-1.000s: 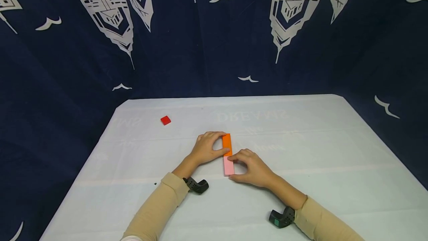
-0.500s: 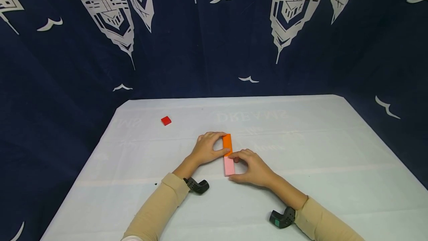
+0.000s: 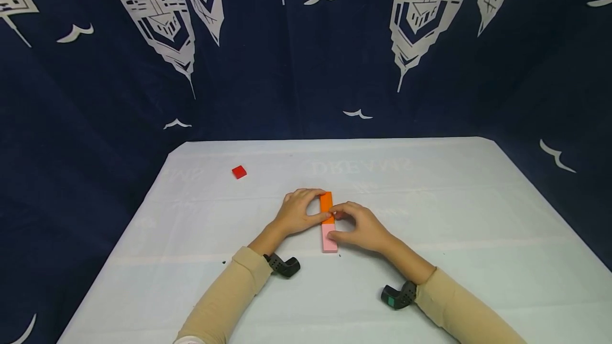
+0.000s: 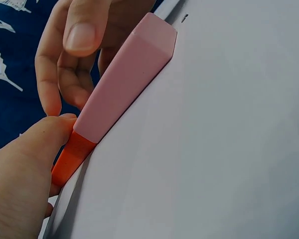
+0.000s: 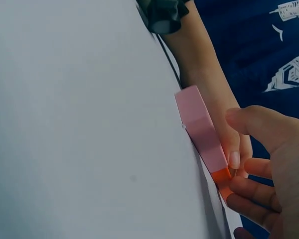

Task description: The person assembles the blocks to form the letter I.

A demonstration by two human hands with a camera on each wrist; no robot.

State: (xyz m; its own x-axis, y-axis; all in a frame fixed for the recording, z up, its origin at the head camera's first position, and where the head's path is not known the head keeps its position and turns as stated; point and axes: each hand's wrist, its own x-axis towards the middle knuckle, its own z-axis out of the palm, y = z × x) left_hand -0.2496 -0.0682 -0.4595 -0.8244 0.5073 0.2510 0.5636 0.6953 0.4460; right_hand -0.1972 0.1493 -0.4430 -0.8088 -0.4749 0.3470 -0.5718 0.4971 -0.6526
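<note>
The left hand (image 3: pixel 297 214) is clamped on an orange block (image 3: pixel 326 201), its thumb bent in at the near end and its fingers reaching round to the far end. The block lies flat on a white table (image 3: pixel 430 216), around the middle from left to right, with its long side running from near to far. A pink block (image 3: pixel 329 243) lies on the near side of it in the same line, the two touching end to end. The right hand (image 3: pixel 363 230) is just to the right of the pair, its thumb and fingers apart with a gap between them. In the right wrist view, its thumb stands clear of the pink block, while its fingertips come close to the orange one; whether they touch it, I cannot tell. A red block (image 3: pixel 239 172) sits on the far left part of the table, well apart from the other two and turned at an angle. Both arms wear tan sleeves (image 3: pixel 229 291) with folded cuffs, and a black device (image 3: pixel 284 266) is fixed at each wrist. Behind the far edge of the table hangs a dark blue cloth (image 3: pixel 287 68) printed with pale upside-down towers and bird shapes. Faint mirrored lettering, including "DREAMS", shows on the far part of the table.
</note>
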